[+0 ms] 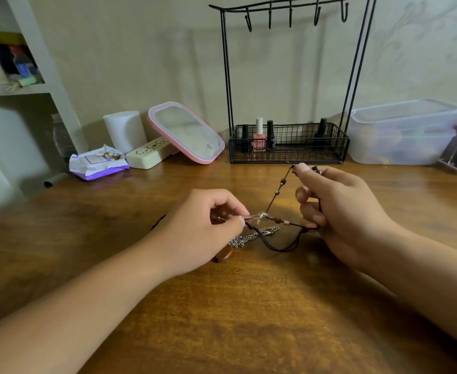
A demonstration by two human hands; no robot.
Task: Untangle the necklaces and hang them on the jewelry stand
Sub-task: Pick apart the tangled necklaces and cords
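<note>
Necklaces are lying tangled, partly lifted off the table between both hands. Left hand is pinching the silver chain at the knot; right hand is holding the beaded cord up, fingers curled around it. Untangling is underway; next, easing the chain free, then reaching for the stand, whose hooks are hanging bare.
</note>
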